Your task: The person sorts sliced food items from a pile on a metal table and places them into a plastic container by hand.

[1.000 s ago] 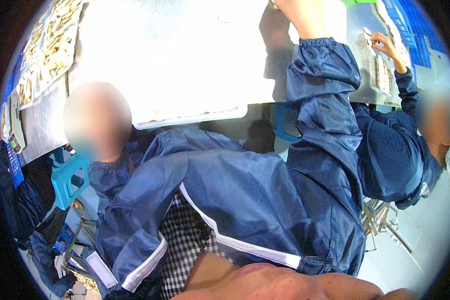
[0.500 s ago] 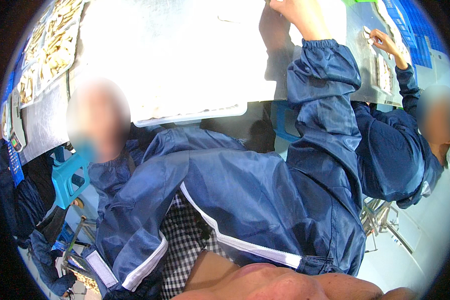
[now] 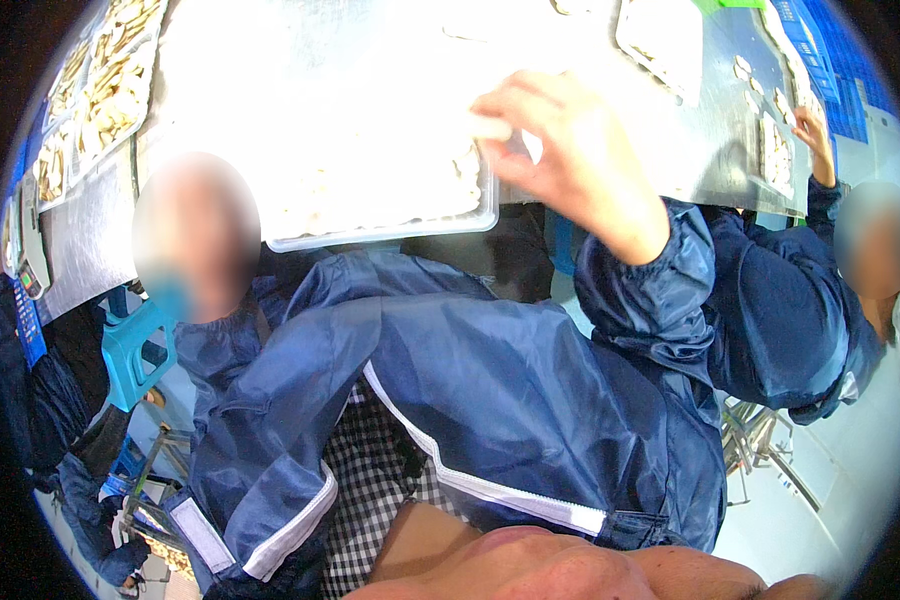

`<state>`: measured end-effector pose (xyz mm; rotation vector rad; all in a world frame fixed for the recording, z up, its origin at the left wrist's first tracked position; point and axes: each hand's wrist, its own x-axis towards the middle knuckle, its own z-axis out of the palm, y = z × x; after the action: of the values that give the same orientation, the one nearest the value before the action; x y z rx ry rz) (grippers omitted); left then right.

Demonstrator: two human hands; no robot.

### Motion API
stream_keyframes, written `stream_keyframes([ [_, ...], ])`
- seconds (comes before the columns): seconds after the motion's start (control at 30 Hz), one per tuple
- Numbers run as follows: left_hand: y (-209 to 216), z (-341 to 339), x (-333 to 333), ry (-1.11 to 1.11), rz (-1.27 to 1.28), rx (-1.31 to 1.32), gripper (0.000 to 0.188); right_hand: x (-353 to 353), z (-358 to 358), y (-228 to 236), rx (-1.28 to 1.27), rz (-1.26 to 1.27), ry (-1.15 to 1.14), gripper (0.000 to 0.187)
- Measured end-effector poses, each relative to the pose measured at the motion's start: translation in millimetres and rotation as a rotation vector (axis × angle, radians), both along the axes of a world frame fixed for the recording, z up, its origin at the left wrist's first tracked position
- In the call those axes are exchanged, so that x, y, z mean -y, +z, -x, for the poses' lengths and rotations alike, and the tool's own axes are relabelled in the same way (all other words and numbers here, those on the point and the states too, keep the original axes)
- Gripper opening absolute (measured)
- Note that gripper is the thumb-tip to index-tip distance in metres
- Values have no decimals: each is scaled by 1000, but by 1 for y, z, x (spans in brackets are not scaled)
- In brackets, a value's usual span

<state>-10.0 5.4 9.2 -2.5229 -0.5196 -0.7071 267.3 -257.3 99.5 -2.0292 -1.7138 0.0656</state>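
Note:
My right hand (image 3: 560,150) is over the bright table, above the right end of a clear plastic tray (image 3: 390,236). Its thumb and fingers are pinched on a small pale slice (image 3: 491,128), which looks like a mushroom slice. Pale slices (image 3: 460,190) lie inside the tray along its near and right sides; glare washes out most of its contents. My left hand does not show; a blurred patch covers the area at the end of my left sleeve (image 3: 215,350).
Trays of pale brown-edged slices (image 3: 115,95) stand at the far left beside a scale (image 3: 32,230). Another white tray (image 3: 660,45) lies at the upper right. A co-worker's hand (image 3: 812,130) is near loose slices at the right. A blue stool (image 3: 135,355) stands at left.
My right hand has come back from the table's far side toward the near tray, now with a pale slice in its fingers. A white tray shows where my arm was. The co-worker's hand has shifted right.

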Motion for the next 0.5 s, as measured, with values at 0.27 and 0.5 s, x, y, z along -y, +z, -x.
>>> stream_keyframes([
  [0.27, 3, 12, -10, -81, 35, 55, 27, -10, 30, 1, 112, -7, 31, 34],
  [0.5, 21, -9, 13, -9, 116, 13, 25, -4, 27, -9, 88, 13, 59, 28],
])
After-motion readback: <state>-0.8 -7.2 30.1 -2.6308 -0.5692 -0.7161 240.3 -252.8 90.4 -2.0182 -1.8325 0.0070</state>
